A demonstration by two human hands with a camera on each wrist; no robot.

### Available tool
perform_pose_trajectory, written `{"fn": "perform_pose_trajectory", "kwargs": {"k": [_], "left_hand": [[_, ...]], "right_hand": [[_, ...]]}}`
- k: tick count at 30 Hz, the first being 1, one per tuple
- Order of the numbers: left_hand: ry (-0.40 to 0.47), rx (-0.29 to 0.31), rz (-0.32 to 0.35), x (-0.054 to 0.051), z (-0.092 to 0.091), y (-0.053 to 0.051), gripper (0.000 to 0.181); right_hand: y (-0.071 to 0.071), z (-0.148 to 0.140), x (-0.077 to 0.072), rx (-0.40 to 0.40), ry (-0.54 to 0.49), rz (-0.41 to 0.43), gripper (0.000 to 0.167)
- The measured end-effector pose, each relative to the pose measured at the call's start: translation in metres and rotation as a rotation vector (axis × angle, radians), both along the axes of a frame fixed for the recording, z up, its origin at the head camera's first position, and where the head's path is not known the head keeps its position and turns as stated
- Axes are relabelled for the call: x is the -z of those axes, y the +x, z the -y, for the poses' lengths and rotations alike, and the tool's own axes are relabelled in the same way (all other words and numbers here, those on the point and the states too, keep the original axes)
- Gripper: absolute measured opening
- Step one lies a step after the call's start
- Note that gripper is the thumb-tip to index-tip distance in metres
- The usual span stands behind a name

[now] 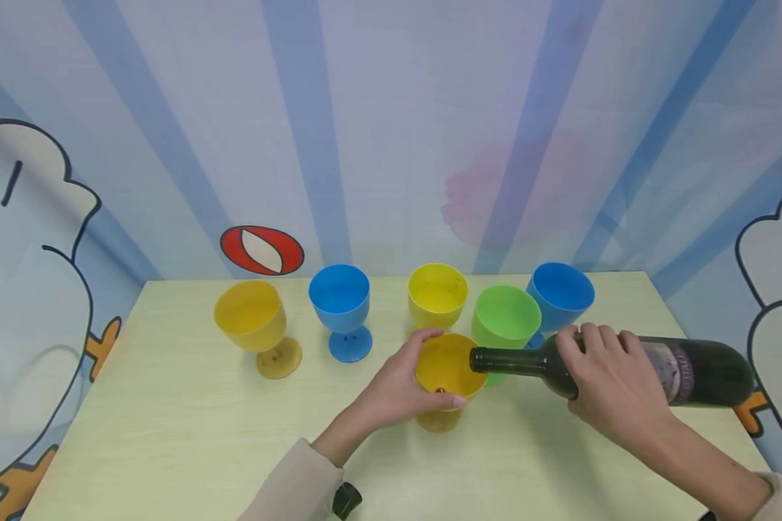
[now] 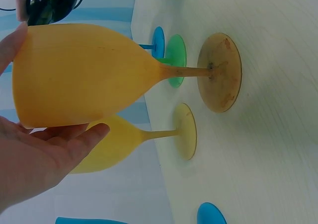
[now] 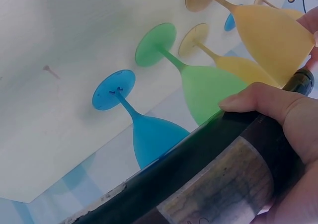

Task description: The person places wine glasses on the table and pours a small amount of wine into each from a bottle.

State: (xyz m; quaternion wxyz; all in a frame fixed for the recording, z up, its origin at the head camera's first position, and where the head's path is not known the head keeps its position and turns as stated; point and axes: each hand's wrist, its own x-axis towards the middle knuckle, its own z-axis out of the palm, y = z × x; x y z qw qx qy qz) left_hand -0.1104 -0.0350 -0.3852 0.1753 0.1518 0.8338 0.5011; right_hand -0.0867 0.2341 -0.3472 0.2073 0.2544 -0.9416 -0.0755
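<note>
My left hand (image 1: 394,383) holds an orange plastic goblet (image 1: 448,362) by its bowl, thumb on the near side and fingers round the far side. In the left wrist view the goblet (image 2: 89,72) stands upright with its foot on the table. My right hand (image 1: 615,391) grips a dark wine bottle (image 1: 717,373) round its shoulder. The bottle lies nearly level, its mouth pointing left at the goblet's rim. In the right wrist view the bottle's label (image 3: 218,184) shows below the thumb. Whether any liquid is flowing, I cannot tell.
Behind stand a blue goblet (image 1: 340,297), a yellow goblet (image 1: 438,289), a green goblet (image 1: 505,315) and another blue goblet (image 1: 560,293). An orange-yellow goblet (image 1: 250,318) is at the left. A printed cloth backdrop (image 1: 391,145) rises behind the pale table (image 1: 189,434).
</note>
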Motion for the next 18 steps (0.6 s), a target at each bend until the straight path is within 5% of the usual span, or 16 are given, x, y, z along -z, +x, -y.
{"fn": "perform_pose_trajectory", "kwargs": {"k": [18], "left_hand": [[0.005, 0.001, -0.002, 0.0009, -0.0005, 0.0004, 0.084]], "right_hand": [[0.0006, 0.0011, -0.0036, -0.012, 0.020, -0.041, 0.072]]}}
